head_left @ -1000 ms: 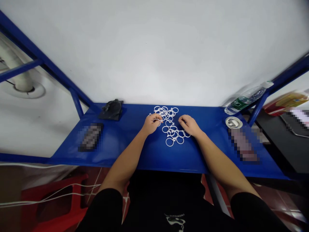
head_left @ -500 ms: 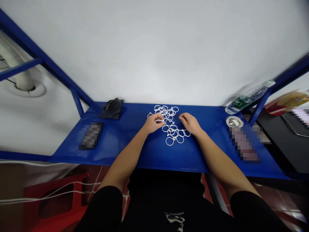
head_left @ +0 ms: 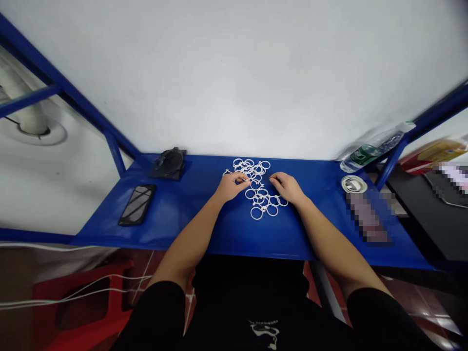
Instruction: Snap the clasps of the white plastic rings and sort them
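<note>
Since the earlier frame the left hand (head_left: 231, 186) has shifted slightly right, its thumb drawn in toward the forefinger – nearly closed now beside the far cluster of white curtain rings (head_left: 261, 199), though we cannot tell whether it pinches one. The right hand (head_left: 290, 186) is loosely half-curled just right of them, and what its palm side may hold is hidden from us. The rings overlap mid-way along the blue tabletop (head_left: 234, 234), and we judge them light, fairly stiff, smooth and prone to tangling – best pinched singly by the bare rim.
</note>
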{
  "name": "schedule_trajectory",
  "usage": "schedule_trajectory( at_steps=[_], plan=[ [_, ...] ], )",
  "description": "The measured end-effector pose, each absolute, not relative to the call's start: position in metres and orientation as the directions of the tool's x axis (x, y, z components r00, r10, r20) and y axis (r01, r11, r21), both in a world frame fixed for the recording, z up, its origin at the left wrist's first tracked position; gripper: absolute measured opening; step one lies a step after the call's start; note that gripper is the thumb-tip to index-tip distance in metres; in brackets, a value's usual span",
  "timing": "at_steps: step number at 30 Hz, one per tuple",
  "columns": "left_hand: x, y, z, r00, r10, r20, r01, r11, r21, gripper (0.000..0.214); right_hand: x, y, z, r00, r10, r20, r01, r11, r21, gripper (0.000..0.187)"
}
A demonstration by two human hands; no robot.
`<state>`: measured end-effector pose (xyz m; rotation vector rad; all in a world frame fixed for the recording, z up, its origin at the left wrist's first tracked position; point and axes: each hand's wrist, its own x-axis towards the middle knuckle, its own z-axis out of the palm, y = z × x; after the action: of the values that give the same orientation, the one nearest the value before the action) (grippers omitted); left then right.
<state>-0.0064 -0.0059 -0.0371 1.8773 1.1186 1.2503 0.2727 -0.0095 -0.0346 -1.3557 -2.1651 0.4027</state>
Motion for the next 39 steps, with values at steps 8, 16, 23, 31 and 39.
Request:
schedule_trajectory(
  at_steps=[8, 16, 23, 31, 39],
  plan=[
    [-0.005, -0.006, -0.037, 0.129, 0.901, 0.415, 0.283, -0.434, 0.855, 0.018, 0.272, -0.010, -0.034, -0.342, 0.897, 0.279, 0.724, 0.441, -0.531, 0.023],
    [-0.005, -0.004, -0.039, 0.104, 0.926, 0.362, 0.231, -0.376, 0.897, 0.026, 0.272, -0.011, -0.033, -0.342, 0.898, 0.275, 0.724, 0.439, -0.533, 0.025],
    [-0.006, -0.002, -0.042, 0.093, 0.919, 0.383, 0.236, -0.395, 0.888, 0.025, 0.272, -0.010, -0.035, -0.342, 0.899, 0.274, 0.723, 0.438, -0.534, 0.024],
    [-0.005, -0.006, -0.034, 0.111, 0.866, 0.487, 0.296, -0.497, 0.816, 0.011, 0.272, -0.010, -0.035, -0.352, 0.894, 0.279, 0.713, 0.449, -0.539, 0.024],
    [-0.009, -0.003, -0.032, 0.126, 0.835, 0.536, 0.336, -0.544, 0.769, 0.008, 0.272, -0.009, -0.037, -0.363, 0.888, 0.282, 0.712, 0.460, -0.530, 0.024]
  ],
)
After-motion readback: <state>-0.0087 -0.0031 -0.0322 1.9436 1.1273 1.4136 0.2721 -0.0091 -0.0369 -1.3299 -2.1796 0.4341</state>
